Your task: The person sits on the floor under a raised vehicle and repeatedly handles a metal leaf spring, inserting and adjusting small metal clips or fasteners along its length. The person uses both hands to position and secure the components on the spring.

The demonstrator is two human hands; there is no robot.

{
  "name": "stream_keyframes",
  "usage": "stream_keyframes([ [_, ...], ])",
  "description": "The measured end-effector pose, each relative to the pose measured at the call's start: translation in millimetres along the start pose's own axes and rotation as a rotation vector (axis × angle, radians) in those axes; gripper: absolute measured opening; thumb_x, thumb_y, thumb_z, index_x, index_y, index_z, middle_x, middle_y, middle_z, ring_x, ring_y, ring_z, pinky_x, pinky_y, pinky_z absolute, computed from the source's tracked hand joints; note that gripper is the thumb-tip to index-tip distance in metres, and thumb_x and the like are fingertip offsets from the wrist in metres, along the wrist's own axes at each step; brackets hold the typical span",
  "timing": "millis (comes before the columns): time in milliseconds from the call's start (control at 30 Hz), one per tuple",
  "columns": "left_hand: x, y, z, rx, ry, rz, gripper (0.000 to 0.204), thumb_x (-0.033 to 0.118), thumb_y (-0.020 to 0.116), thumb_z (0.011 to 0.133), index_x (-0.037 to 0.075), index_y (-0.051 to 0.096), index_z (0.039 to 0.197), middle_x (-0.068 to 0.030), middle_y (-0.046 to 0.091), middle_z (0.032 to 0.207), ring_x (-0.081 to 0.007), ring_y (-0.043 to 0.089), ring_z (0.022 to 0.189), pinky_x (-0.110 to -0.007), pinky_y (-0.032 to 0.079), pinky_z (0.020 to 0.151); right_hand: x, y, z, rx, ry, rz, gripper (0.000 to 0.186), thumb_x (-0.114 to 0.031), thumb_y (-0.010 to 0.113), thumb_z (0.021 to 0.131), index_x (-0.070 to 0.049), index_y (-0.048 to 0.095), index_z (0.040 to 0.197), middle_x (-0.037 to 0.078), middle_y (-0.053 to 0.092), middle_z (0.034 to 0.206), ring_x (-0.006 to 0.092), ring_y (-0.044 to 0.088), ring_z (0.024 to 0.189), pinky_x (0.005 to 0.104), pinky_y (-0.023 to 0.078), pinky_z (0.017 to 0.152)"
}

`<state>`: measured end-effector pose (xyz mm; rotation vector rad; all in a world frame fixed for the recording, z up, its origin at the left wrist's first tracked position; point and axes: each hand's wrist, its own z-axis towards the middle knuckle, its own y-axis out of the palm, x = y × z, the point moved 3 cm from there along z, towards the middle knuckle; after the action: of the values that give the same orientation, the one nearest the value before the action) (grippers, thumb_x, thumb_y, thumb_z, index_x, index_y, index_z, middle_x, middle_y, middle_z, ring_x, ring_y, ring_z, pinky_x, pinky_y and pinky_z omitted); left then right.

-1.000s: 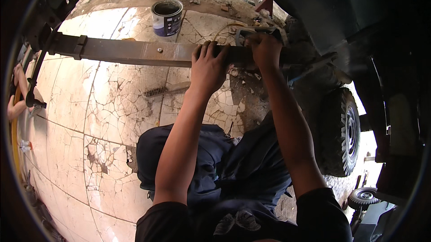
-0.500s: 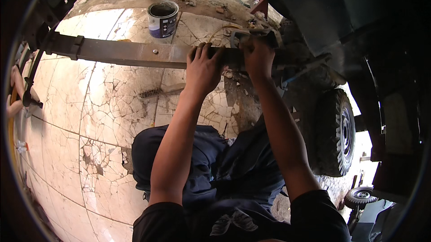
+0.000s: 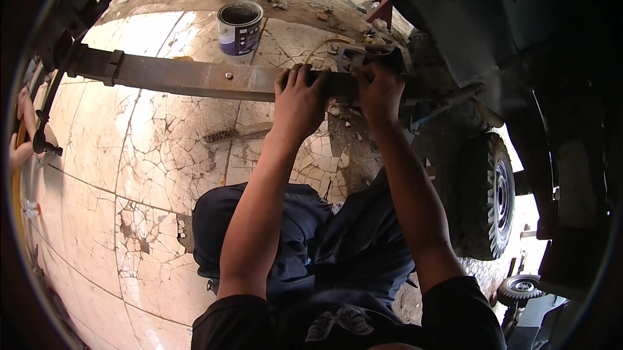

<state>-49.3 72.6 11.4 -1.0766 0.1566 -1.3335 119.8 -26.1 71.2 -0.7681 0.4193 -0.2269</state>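
Head view: left hand and right hand on metal bar, fingers bent; firm grip or mere pressing, cannot tell. Bar spans above tiled floor. Step seems handwork at bar; next move likely needs left hand steady.

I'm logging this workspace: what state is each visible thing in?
Left hand: fingers bent over metal bar, grip unclear
Right hand: fingers curled at the bar, grip unclear
Metal bar: crosswise, brown, worn-looking
Can: upright, open
Tiled floor: cracked
Brush: lying on the floor
Larger tyre: fitted on a wheel
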Motion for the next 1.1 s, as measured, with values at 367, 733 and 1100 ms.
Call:
stream_keyframes([
  [367,-0.1,-1.8,4.3,-0.002,-0.012,-0.02,0.067,0.034,0.085,0.094,0.024,0.064,0.157,-0.0221,0.061,0.154,-0.0401,0.052,0.15,-0.057,0.034,0.125,-0.5,-2.7,0.7,-0.04,-0.038,0.038,0.011,-0.02,0.088,0.089,-0.012,0.081,0.091,0.011,0.082,0.093,0.036,0.08,0.087,0.0493,0.061,0.08],
  [733,-1.1,-4.5,4.9,-0.069,-0.075,-0.048,0.069,0.035,0.089,0.087,0.032,0.07,0.153,-0.0183,0.064,0.151,-0.0388,0.052,0.149,-0.057,0.035,0.125,9.6,0.2,6.7,-0.076,-0.028,-0.016,0.012,-0.025,0.088,0.089,-0.015,0.082,0.092,0.01,0.081,0.092,0.0356,0.079,0.089,0.0505,0.06,0.081],
  [1100,0.9,-1.7,1.2,0.025,-0.027,-0.051,0.069,0.032,0.091,0.085,0.03,0.072,0.151,-0.0155,0.065,0.147,-0.0383,0.053,0.148,-0.056,0.036,0.123,0.6,0.3,17.2,-0.097,-0.005,0.046,0.007,-0.015,0.085,0.086,-0.015,0.082,0.093,0.009,0.081,0.095,0.0343,0.078,0.095,0.0492,0.058,0.089],
])
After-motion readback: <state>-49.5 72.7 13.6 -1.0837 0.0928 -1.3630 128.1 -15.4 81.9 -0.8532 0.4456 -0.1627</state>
